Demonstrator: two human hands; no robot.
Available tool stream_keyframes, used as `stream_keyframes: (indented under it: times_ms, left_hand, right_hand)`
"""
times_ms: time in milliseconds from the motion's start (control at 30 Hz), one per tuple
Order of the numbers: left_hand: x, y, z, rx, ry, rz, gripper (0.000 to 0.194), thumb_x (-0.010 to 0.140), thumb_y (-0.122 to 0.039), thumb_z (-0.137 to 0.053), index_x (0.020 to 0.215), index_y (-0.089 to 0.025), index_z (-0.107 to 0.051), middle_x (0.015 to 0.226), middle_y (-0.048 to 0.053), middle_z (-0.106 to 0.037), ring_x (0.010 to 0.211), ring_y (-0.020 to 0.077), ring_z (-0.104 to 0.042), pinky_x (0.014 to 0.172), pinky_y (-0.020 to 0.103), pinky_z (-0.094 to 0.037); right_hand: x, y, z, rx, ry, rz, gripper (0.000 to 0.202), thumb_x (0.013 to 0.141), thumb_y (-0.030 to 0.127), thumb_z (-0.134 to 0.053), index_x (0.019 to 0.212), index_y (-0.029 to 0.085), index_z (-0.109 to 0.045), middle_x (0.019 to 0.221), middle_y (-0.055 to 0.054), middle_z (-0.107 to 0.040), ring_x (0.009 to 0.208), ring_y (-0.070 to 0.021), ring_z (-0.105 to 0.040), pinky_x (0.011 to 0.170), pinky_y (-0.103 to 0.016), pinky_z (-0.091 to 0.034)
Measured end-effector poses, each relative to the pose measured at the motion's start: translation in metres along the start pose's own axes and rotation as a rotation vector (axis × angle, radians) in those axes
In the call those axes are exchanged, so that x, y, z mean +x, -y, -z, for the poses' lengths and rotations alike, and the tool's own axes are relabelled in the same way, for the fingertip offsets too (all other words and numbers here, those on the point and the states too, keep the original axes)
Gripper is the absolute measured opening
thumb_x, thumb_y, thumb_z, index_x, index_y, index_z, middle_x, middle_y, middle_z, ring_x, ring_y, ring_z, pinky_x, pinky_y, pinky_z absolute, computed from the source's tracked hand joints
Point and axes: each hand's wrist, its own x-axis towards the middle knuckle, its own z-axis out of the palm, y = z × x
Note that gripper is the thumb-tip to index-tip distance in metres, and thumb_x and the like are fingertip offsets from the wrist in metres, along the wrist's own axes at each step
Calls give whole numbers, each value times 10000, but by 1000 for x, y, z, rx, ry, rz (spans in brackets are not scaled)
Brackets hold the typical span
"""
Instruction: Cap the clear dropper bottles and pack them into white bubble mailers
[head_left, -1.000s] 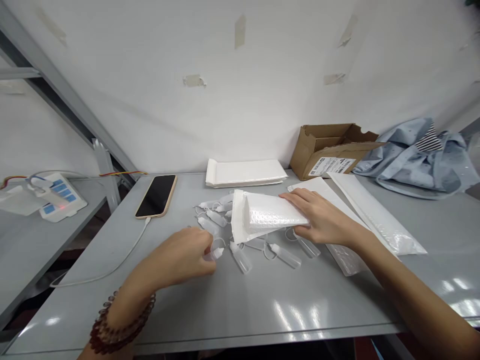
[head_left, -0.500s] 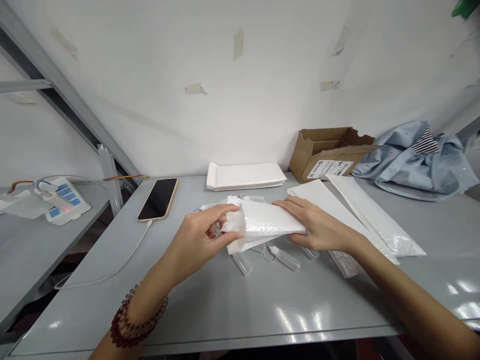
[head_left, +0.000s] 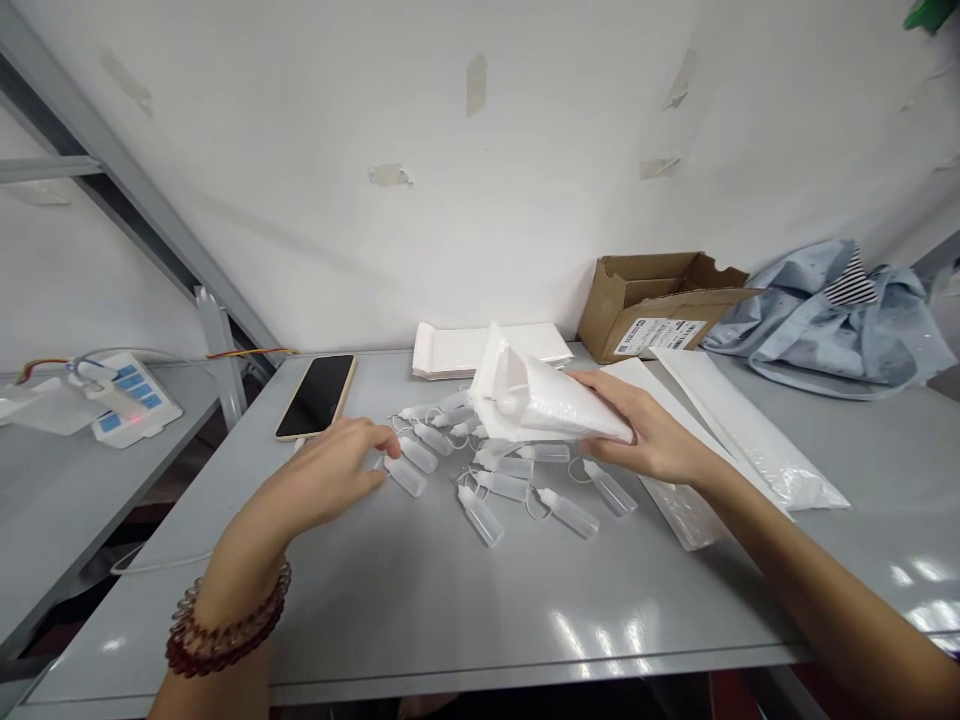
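My right hand [head_left: 649, 425] is wrapped round a white bubble mailer [head_left: 566, 405], tilted with its mouth gaping toward the left. Something pale shows inside that mouth; I cannot make out what. Several small clear squeeze bottles [head_left: 481, 516] with white tips and looped cap straps lie scattered on the grey table [head_left: 420, 620] below and left of the mailer. At the left edge of this scatter, my left hand [head_left: 337, 470] has thumb and forefinger apart beside the tip of a bottle [head_left: 406, 476]. Nothing visible is held in it.
A stack of white mailers [head_left: 465, 350] lies by the wall. Filled-looking mailers [head_left: 757, 430] rest to the right, near an open cardboard box [head_left: 660, 310] and a light blue cloth [head_left: 810, 330]. At left are a phone [head_left: 316, 397] on a cable and a power strip [head_left: 139, 400].
My left hand has let go of the mailer's opening and moved left and down to the bottles. The mailer's mouth has swung up and opened, uncovering more bottles.
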Motion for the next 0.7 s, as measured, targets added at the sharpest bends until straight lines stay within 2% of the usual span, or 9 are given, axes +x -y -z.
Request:
stream_keyframes:
  times_ms: [100, 200, 300, 433, 500, 600, 700]
  left_hand:
    - [2, 2, -5, 57, 105, -8, 328, 694, -205, -514, 984, -239, -664, 1002, 81, -649, 1030, 287, -554, 827, 376, -433]
    - [6, 0, -13, 68, 113, -44, 254, 677, -219, -524, 887, -230, -666, 894, 78, -644, 966, 293, -562, 757, 351, -434]
    - [6, -3, -15, -1, 141, -89, 177, 657, -219, -538, 790, -226, -654, 862, 56, -647, 882, 261, -578, 705, 309, -428]
    - [-4, -9, 1, -197, 259, -171, 64, 680, -251, -581, 683, -222, -639, 739, 4, -635, 719, 189, -584, 626, 243, -420]
    - [-10, -11, 11, -325, 284, -217, 89, 726, -299, -603, 720, -234, -663, 716, -9, -631, 665, 160, -571, 600, 221, -420]
    - [-14, -14, 17, -425, 156, -226, 160, 775, -371, -602, 712, -232, -651, 654, -19, -587, 589, 132, -517, 535, 206, -386]
    - [-9, -18, 8, -345, -28, -188, 263, 783, -380, -587, 600, -205, -519, 565, -39, -461, 517, 113, -410, 474, 212, -309]
  right_hand:
    - [1, 1, -8, 42, -6, -13, 618, 708, 247, -563, 1310, 207, -431, 1205, -105, -560, 1040, -300, -555, 856, -435, -449]
    - [2, 2, -18, 2, 51, 8, 617, 681, 224, -555, 1287, 206, -445, 1095, -95, -586, 966, -285, -561, 807, -429, -460]
    - [1, 3, -24, -35, 75, 29, 634, 676, 199, -546, 1298, 213, -423, 1084, -94, -576, 972, -276, -547, 813, -427, -459]
    - [0, 4, -26, -106, 103, 39, 642, 674, 187, -548, 1303, 190, -419, 1107, -116, -564, 991, -288, -541, 829, -438, -460]
    - [0, 4, -27, -144, 119, 31, 651, 676, 189, -552, 1311, 172, -411, 1108, -129, -560, 991, -294, -541, 826, -444, -463]
    - [1, 2, -30, -172, 135, 33, 671, 662, 185, -563, 1314, 142, -405, 1111, -146, -553, 999, -299, -533, 828, -448, -462]
    - [1, 0, -34, -190, 134, 57, 674, 657, 191, -577, 1308, 143, -407, 1121, -153, -551, 1001, -307, -527, 831, -460, -455]
